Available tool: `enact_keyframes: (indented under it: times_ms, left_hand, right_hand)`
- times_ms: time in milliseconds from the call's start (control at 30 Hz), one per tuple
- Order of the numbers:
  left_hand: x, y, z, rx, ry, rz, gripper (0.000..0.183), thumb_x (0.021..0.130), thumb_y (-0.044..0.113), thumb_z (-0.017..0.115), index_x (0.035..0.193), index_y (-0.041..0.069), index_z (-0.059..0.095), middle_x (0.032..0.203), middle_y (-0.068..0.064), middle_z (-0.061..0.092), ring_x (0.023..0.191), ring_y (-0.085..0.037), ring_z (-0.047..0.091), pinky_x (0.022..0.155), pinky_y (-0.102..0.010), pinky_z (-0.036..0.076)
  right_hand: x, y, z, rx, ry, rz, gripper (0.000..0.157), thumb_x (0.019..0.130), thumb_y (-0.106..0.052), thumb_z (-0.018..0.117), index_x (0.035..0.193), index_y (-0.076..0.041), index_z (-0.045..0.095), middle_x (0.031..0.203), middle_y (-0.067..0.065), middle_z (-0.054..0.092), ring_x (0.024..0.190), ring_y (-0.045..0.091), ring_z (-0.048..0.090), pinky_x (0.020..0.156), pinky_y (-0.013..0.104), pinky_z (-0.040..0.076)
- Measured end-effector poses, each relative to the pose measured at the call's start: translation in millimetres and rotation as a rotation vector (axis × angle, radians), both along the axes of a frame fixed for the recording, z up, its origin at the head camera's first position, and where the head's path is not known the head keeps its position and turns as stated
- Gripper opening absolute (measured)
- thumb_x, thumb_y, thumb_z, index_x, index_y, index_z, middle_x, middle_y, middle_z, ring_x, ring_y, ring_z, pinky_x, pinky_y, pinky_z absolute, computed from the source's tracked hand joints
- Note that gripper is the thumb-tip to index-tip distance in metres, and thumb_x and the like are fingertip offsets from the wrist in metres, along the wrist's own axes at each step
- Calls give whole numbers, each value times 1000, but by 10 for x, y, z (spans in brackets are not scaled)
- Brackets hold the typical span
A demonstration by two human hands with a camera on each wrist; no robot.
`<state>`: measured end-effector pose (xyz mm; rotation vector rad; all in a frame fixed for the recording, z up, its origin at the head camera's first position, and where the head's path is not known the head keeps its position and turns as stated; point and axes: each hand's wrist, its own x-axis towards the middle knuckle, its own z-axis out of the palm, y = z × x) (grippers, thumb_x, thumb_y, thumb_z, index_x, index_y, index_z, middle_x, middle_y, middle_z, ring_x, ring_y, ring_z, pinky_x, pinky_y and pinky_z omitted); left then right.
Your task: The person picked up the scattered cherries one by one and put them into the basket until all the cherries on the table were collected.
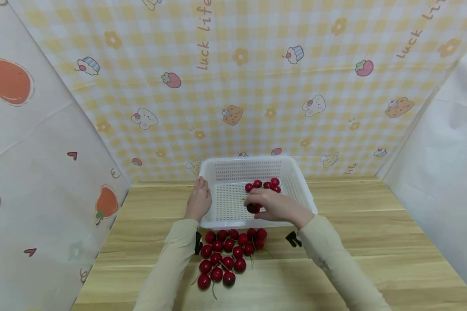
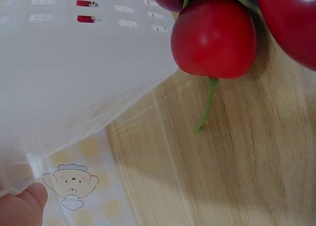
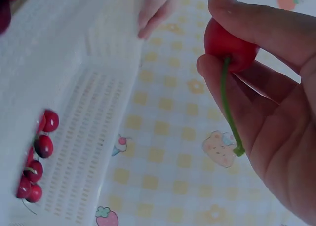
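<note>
A white perforated plastic basket [image 1: 233, 224] stands on the wooden table. My left hand [image 1: 198, 201] rests along its left rim with fingers fairly straight; in the left wrist view only fingertips [image 2: 24, 206] show at the rim. Over the basket's interior, my right hand [image 1: 274, 205] pinches a red cherry [image 3: 229, 46] between thumb and fingers, its green stem hanging free. Several cherries [image 1: 257, 184] lie inside the basket toward the back right. In front of the basket, a loose cluster of stemmed cherries [image 1: 228, 245] sits on the table.
The wooden tabletop [image 1: 358, 268] extends to both sides of the basket. Behind it rises a yellow checked backdrop [image 1: 241, 90] with printed cartoons, and pale sheets flank the left and right. A small black piece [image 1: 293, 239] shows beside the right sleeve.
</note>
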<state>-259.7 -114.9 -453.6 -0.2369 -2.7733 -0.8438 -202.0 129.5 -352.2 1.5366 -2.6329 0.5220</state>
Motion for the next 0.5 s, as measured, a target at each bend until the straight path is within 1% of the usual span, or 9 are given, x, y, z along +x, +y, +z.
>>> enact_keyframes:
  times_ms: [67,133,233,300,367,433,500]
  left_hand:
    - [2,1,1,-4,1,0,39,91,4,44,125,-16,43,137,-30,33,131,-39,26,109,-45,23]
    - [9,4,10,1,-2,0,39,90,3,44,125,-16,43,137,-30,33,132,-39,25,109,-45,23]
    - [18,9,22,7,-8,1,39,90,3,44,125,-16,43,138,-30,32,132,-38,25,109,-45,23]
    - [20,11,27,13,-12,3,39,90,3,44,125,-16,43,138,-29,32,132,-38,25,110,-44,23]
    - [16,11,25,16,-13,4,39,90,3,44,125,-15,43,138,-29,32,132,-38,25,109,-45,23]
    - [9,9,20,16,-15,6,39,91,4,44,125,-15,43,138,-29,32,132,-38,26,109,-45,23]
    - [3,6,17,18,-23,9,40,91,4,44,126,-15,42,139,-29,32,132,-38,25,109,-44,23]
  right_hand:
    - [-152,-29,35,31,-47,-24,31,72,-6,74,101,-7,64,98,4,62,89,15,59,78,25,52]
    - [-301,-58,73,59,-99,-74,30,72,-6,74,101,-7,64,99,3,62,90,15,58,78,26,51]
    - [-527,-108,120,88,-156,-137,31,73,-5,73,102,-7,64,101,5,62,92,17,57,80,28,51]
    - [-669,-151,138,105,-183,-158,31,73,-3,72,103,-5,64,103,7,62,94,19,57,82,30,50]
    - [-809,-206,137,121,-207,-157,32,73,-2,72,104,-4,64,105,9,63,94,20,57,83,31,50]
    - [-936,-262,108,152,-235,-174,32,74,-2,71,104,-5,64,104,8,63,91,18,56,81,30,50]
    - [-1048,-319,55,179,-283,-204,32,74,-3,71,105,-6,63,104,7,62,89,17,56,80,28,50]
